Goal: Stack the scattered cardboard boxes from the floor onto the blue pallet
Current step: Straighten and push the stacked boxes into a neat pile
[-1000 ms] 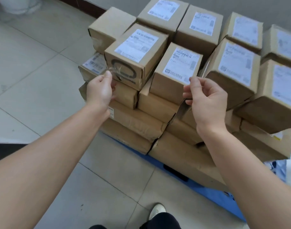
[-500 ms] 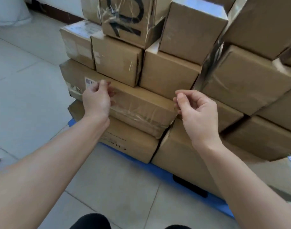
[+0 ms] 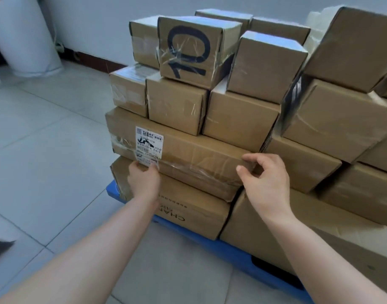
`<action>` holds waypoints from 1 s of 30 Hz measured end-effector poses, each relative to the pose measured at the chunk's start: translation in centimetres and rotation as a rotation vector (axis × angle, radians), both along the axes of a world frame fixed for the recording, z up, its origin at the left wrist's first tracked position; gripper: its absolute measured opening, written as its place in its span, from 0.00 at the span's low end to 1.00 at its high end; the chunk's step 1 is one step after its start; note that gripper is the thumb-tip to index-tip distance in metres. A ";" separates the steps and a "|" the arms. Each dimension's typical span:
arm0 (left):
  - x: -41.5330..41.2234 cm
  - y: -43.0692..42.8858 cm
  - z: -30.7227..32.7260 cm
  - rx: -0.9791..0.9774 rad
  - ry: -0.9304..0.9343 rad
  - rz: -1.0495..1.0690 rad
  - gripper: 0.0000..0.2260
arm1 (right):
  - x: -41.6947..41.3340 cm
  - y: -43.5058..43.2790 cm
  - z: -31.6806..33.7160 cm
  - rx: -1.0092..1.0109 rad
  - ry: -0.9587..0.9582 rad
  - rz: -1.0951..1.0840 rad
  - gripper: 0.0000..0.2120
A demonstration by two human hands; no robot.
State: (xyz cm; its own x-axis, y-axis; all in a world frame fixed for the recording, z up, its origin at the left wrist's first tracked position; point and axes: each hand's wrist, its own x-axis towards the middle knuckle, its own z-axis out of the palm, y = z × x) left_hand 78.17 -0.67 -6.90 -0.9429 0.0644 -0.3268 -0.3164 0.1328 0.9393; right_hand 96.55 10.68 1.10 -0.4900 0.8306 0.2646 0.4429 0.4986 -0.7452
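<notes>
A stack of cardboard boxes (image 3: 243,119) stands several tiers high on the blue pallet (image 3: 232,249), whose front edge shows as a thin strip under the bottom tier; the lowest boxes overhang that edge slightly on the near side. The left hand (image 3: 144,178) presses against the lower left corner of the long flat box (image 3: 188,154) in the second tier, its fingers curled inward at the seam just below the white shipping label (image 3: 149,140), touching the clear tape there; whether it pinches the tape or only rests on it cannot be told. The right hand (image 3: 265,178) sits at the right end of the same box, thumb and fingers bent and loosely parted, fingertips touching the box's lower front edge where it meets the neighbouring box; it closes around nothing. Above, smaller boxes stand edge to edge, and the top box marked "10" (image 3: 188,53) juts forward past the tier beneath it; the boxes at the right lean outward, their corners out of line. The tiled floor (image 3: 45,150) to the left of the pallet lies open as far as a white cylindrical object (image 3: 23,36) near the wall; floor also shows between the pallet and the person's forearms.
</notes>
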 end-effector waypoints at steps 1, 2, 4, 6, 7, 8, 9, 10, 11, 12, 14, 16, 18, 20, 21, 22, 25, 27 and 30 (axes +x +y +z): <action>-1.2 -0.1 0.5 -0.024 0.032 0.009 0.24 | -0.1 -0.1 -0.1 -0.017 0.000 -0.022 0.11; -2.3 -0.3 1.2 -0.054 0.057 0.022 0.25 | -0.1 -0.1 -0.2 -0.033 -0.001 -0.039 0.12; -4.2 -0.7 2.7 -0.104 0.074 0.050 0.26 | -0.1 -0.2 -0.5 -0.066 0.015 -0.064 0.13; -6.2 -0.8 4.1 -0.108 0.077 0.073 0.26 | -0.1 -0.1 -0.7 -0.106 0.045 -0.090 0.14; -7.3 -0.9 4.5 -0.104 0.086 0.079 0.27 | 0.0 0.0 -0.9 -0.130 0.056 -0.100 0.13; -8.4 -1.1 4.8 -0.104 0.100 0.078 0.29 | 0.0 0.1 -1.0 -0.154 0.064 -0.110 0.13; -9.4 -1.3 4.9 -0.107 0.117 0.066 0.30 | 0.0 0.2 -1.1 -0.180 0.072 -0.122 0.11; -10.2 -1.4 5.0 -0.109 0.137 0.049 0.32 | 0.1 0.3 -1.2 -0.206 0.085 -0.133 0.10; -10.9 -1.5 5.1 -0.103 0.152 0.032 0.32 | 0.1 0.4 -1.4 -0.230 0.096 -0.140 0.08; -11.4 -1.5 5.2 -0.090 0.156 0.019 0.32 | 0.1 0.4 -1.6 -0.246 0.098 -0.141 0.07; -12.1 -1.4 5.3 -0.030 0.149 -0.007 0.29 | 0.1 0.4 -1.9 -0.250 0.083 -0.131 0.07; -12.3 -1.2 5.4 0.017 0.145 -0.023 0.28 | 0.1 0.5 -2.0 -0.237 0.068 -0.125 0.07; -12.5 -1.1 5.3 0.029 0.145 -0.029 0.28 | 0.0 0.7 -2.0 -0.224 0.052 -0.120 0.08; -12.7 -1.0 5.2 0.024 0.143 -0.025 0.30 | 0.1 0.7 -1.9 -0.212 0.040 -0.113 0.09; -12.7 -0.9 5.2 0.009 0.145 -0.018 0.32 | 0.1 0.7 -1.9 -0.207 0.040 -0.108 0.10; -12.7 -0.9 5.3 -0.016 0.148 -0.007 0.33 | 0.2 0.7 -1.8 -0.203 0.044 -0.101 0.11; -12.8 -1.3 5.2 -0.062 0.169 0.017 0.34 | 0.4 0.6 -1.9 -0.195 0.054 -0.068 0.13; -12.7 -1.6 5.1 -0.074 0.177 0.036 0.33 | 0.6 0.5 -1.9 -0.190 0.056 -0.051 0.13; -12.5 -2.2 4.9 -0.107 0.173 0.095 0.31 | 1.2 0.3 -2.1 -0.190 0.057 -0.038 0.13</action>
State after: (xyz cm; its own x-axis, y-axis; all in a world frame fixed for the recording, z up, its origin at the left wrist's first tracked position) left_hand 65.70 -2.84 -1.99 -0.9858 -0.0534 -0.1594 -0.1672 0.2117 0.9629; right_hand 97.71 10.96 -1.05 -0.4465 0.8857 0.1277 0.4132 0.3306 -0.8485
